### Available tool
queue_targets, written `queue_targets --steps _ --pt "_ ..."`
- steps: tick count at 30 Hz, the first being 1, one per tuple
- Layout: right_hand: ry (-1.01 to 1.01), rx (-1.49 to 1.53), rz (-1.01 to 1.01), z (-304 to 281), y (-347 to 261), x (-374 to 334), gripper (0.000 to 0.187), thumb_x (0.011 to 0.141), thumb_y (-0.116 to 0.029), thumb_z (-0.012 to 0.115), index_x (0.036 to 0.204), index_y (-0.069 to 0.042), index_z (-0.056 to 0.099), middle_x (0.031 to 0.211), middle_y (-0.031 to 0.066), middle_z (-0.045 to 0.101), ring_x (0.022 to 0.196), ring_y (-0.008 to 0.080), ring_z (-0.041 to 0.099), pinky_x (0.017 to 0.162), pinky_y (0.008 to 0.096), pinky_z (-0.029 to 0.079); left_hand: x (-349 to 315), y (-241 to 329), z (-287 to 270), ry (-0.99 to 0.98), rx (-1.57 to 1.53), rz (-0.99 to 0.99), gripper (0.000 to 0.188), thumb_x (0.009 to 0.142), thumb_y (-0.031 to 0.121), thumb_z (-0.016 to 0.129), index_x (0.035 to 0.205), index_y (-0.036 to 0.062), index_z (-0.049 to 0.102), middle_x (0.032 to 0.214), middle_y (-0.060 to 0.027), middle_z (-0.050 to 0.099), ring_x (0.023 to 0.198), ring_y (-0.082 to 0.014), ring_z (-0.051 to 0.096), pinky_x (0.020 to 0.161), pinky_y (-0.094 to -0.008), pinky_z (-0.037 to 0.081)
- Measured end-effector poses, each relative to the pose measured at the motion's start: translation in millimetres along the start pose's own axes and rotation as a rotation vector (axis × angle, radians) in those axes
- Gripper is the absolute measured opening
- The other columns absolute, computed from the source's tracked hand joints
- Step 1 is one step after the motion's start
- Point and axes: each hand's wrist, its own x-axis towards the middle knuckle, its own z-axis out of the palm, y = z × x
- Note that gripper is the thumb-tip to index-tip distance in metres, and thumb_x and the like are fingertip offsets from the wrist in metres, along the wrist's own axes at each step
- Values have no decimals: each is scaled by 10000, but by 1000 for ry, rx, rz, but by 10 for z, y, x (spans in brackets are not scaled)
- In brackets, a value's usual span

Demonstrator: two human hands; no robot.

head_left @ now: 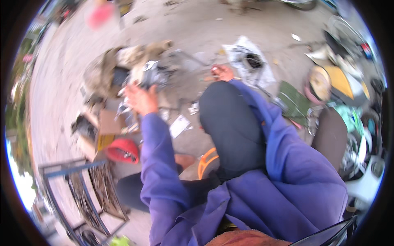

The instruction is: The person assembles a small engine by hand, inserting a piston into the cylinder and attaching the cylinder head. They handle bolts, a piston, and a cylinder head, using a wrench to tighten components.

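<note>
Holding the left hand [141, 98] out beside a blurred grey metal part [159, 77], eleven o'clock from the person's lap.
Its fingers spread wide, with nothing visible in the grasp; whether they touch the part, I cannot tell. At twelve, beyond the raised knee [230, 119], the right hand [223, 73] is curled fairly narrow, and I cannot tell whether it pinches anything small. To my eye, the left does best coming in low around the part's solid body, with the right ready to steady it. Room looks tight at ten, between the cardboard box [111, 121] and red bowl [119, 150], and at nine by the metal frame [76, 168]. The white sheet [237, 54] lies just past the right wrist, so that arm should travel high there.
</note>
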Motion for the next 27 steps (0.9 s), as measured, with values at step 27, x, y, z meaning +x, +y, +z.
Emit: queue_targets --steps 27 --pt "692 133 -741 -1435 -1054 -1938 349 919 -67 719 1250 -3 631 1103 44 659 930 136 629 818 258 522 -620 -317 -2832 620 -605 511 496 854 16 745 1303 25 535 1419 -139 520 1058 -214 583 798 -306 483"
